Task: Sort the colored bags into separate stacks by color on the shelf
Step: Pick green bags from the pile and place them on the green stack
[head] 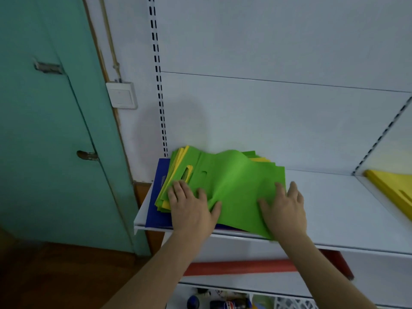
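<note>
Head view. White shelf (334, 197), left end: mixed pile, top green bag (240, 186) rumpled, over yellow bags (178, 161) and a blue bag (156, 197). Left hand (191, 208) flat, fingers spread, pressing the pile's left part. Right hand (285, 208) flat, fingers spread, on the green bag's right edge. Yellow stack (392, 188) at far right, well apart.

No readable words or numbers anywhere. Only a red, white and blue round emblem on a dark bottle (227, 305) lying on the lowest shelf, near bottom edge; lettering too blurred to read.
</note>
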### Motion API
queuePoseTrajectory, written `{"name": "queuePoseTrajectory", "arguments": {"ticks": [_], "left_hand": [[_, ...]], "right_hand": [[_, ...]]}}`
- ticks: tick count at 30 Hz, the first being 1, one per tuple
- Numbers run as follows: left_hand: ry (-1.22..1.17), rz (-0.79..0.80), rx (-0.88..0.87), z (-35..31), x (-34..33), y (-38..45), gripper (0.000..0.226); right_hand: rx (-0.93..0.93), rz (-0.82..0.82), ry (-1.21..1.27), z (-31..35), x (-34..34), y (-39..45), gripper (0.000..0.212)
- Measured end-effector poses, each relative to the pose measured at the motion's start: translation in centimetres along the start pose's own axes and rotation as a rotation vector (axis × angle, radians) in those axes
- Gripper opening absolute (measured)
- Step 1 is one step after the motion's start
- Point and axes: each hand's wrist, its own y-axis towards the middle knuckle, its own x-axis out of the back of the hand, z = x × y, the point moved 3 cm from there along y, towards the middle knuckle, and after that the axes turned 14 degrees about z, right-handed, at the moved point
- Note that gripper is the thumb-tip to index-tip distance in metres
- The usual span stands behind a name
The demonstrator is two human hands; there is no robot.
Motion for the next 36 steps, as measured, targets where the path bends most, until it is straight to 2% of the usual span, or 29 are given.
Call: {"name": "queuePoseTrajectory", "arguments": {"ticks": [2,4,7,10,12,13,15,16,18,21,23,26,29,30,32,34,36], "left_hand": [[0.018,0.006,-0.025,-0.3,0.0,-0.1,0.082],[0.017,-0.009,-0.071,-1.2,0.1,-0.3,0.069],[-0.085,-0.051,-0.153,-2.4,-0.1,-0.6,0.048],[-0.178,-0.06,-0.22,-3.0,0.0,-0.5,0.058],[-0.239,-0.073,-0.253,-3.1,0.2,-0.4,0.069],[-0.262,-0.078,-0.26,-3.1,0.3,-0.3,0.07],[-0.261,-0.104,-0.227,-2.9,0.5,0.0,0.057],[-0.222,-0.126,-0.184,-2.7,0.7,0.1,0.049],[-0.167,-0.146,-0.091,-2.0,1.0,0.4,0.051],[-0.17,-0.137,-0.037,-1.1,1.1,1.0,0.069],[-0.21,-0.157,-0.046,-0.6,1.2,1.8,0.067],[-0.439,-0.184,-0.077,-0.2,2.0,3.4,0.07],[-0.923,-0.122,-0.092,0.9,3.3,5.7,0.084],[-1.13,-0.095,-0.106,1.4,3.9,6.2,0.079],[-1.462,-0.086,-0.15,2.3,4.9,7.0,0.052],[-1.552,-0.151,-0.202,2.9,5.5,7.3,0.026],[-1.548,-0.151,-0.254,2.8,5.7,7.1,0.015]], "right_hand": [[-0.098,0.072,0.055,-0.3,0.1,0.3,0.074],[-0.086,0.085,0.066,-0.3,0.3,0.3,0.066],[-0.003,-0.025,0.129,-0.3,1.1,0.1,0.055],[0.047,-0.121,0.256,-0.4,1.6,0.0,0.058],[0.023,-0.098,0.364,-1.1,1.6,0.8,0.06],[-0.01,-0.045,0.422,-1.5,1.6,1.4,0.054],[-0.08,0.12,0.479,-2.2,1.6,2.5,0.016],[-0.091,0.16,0.48,-2.5,1.7,2.9,0.013],[-0.057,0.095,0.432,-3.1,2.4,3.7,0.025],[0.036,-0.131,0.395,-3.8,4.1,3.9,0.025],[0.127,-0.235,0.449,-3.7,5.1,3.6,0.021],[0.265,-0.328,0.522,-3.3,6.4,2.5,0.014],[0.298,-0.411,0.657,-3.4,7.7,1.5,0.02],[0.295,-0.433,0.696,-3.4,8.1,1.1,0.022],[0.301,-0.455,0.744,-3.5,8.6,0.7,0.023],[0.303,-0.471,0.762,-3.8,8.6,0.5,0.022],[0.276,-0.446,0.795,-4.4,7.9,0.7,0.019]]}}
